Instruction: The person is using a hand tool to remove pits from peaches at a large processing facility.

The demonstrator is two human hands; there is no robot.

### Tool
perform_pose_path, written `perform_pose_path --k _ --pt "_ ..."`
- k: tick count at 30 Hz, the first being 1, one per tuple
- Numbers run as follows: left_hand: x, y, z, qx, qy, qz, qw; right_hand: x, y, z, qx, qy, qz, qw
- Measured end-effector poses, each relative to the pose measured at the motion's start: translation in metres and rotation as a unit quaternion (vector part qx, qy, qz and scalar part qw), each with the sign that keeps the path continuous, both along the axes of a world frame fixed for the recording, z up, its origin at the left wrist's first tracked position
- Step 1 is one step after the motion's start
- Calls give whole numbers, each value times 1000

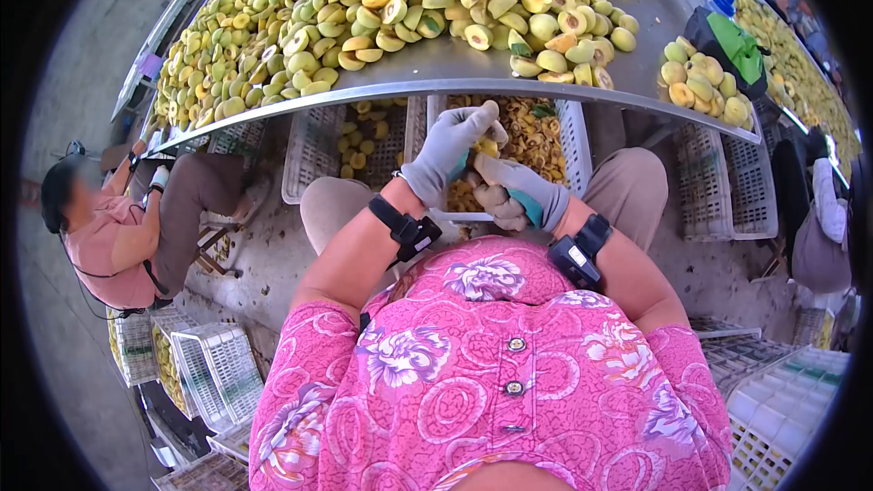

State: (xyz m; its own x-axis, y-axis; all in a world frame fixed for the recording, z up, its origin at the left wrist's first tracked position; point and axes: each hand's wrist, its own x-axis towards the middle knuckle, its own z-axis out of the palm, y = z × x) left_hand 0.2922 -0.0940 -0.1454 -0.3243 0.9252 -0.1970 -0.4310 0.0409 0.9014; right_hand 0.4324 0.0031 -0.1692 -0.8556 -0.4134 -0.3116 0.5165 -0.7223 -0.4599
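My left hand (447, 153), in a grey glove, is raised over a white crate, its fingers closed on a yellow fruit piece (492, 144) that looks like a peach half. Just below and to the right, my gloved right hand (520, 195) is curled shut close against that piece. Whatever sits inside the right fist is hidden by its fingers. Under both hands, the white crate (573, 141) holds many brownish-yellow fruit scraps (532, 145). On the metal table (400, 91) beyond lies a big heap of halved yellow-green fruit (382, 9).
Left of the scrap crate, another crate (305, 159) holds some fruit halves. A smaller fruit pile (700, 82) and a green cloth (737, 44) lie at the table's right. A seated co-worker (118, 236) is at left. Stacked crates (214, 368) stand behind on both sides.
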Motion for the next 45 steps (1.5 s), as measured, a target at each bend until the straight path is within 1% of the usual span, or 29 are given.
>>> perform_pose_path --k 1,3,4,7,8,9,11,12,14,15,17,19,21,22,23,24,25,26,27,29,31,32,34,37,38,40,41,43,45 --pt "1 2 -1 -14 94 7 995 1 0 3 1 0 -1 1000" --pt "4 2 -4 -42 275 22 960 5 -4 8 103 -26 -7 994" --pt "6 1 -3 -41 290 19 956 7 -5 6 104 -14 -10 994" --pt "2 1 -10 -13 222 7 975 7 -7 3 51 -11 -9 999" --pt "1 2 -17 8 149 19 989 7 -6 1 50 -11 -9 999" --pt "2 0 -17 7 149 19 989 7 -6 -1 26 -9 -3 1000" --pt "4 -4 -16 44 39 25 998 6 -6 -2 2 -8 5 1000" --pt "3 -4 -18 43 39 26 998 5 -7 -2 15 -9 7 1000" --pt "-1 -2 -24 11 179 15 984 4 -8 -3 28 -11 9 1000" --pt "2 -3 -20 11 177 16 984 4 -9 -4 40 -21 8 999" --pt "5 -4 -10 -47 274 3 960 5 -9 -5 54 -33 8 998" --pt "2 -4 -12 -40 270 -2 962 4 -9 -6 32 -5 12 999" --pt "-1 -3 -20 20 141 4 990 2 -6 -8 7 -1 21 1000" --pt "0 -3 -20 19 140 3 990 2 -5 -9 -18 2 29 999" --pt "2 -4 -21 32 81 13 996 3 -5 -9 -18 0 28 999" --pt "5 -5 -18 46 22 24 998 4 -6 -8 15 -9 15 1000" --pt "6 -5 -17 46 20 24 998 5 -6 -7 50 -17 3 999" --pt "6 -5 -16 -6 163 8 987 5 -7 -9 51 -18 4 999" --pt "7 -5 -13 -59 301 -7 952 6 -8 -11 68 -25 11 997" --pt "6 -4 -8 -63 343 -14 937 4 -7 -12 89 -31 19 995" --pt "2 -3 -14 -63 265 -11 962 3 -7 -10 17 -23 20 999" --pt "2 -3 -17 -63 265 -11 962 3 -6 -10 16 -22 19 999" --pt "4 -4 -19 44 2 24 999 3 -4 -8 -15 -9 17 1000" --pt "9 -7 -23 38 -60 66 995 4 -5 -7 8 -18 2 1000" --pt "7 -6 -28 39 -62 68 995 4 -5 -7 9 -20 4 1000" --pt "3 -2 -32 28 51 58 997 3 -4 -6 61 -27 14 998" --pt "2 -2 -35 29 50 59 997 2 -4 -8 61 -28 15 998" --pt "3 -4 -22 -27 226 16 974 1 -5 -13 40 -56 19 997" --pt "-1 -4 -31 -12 202 20 979 1 -5 -8 25 -46 12 999"
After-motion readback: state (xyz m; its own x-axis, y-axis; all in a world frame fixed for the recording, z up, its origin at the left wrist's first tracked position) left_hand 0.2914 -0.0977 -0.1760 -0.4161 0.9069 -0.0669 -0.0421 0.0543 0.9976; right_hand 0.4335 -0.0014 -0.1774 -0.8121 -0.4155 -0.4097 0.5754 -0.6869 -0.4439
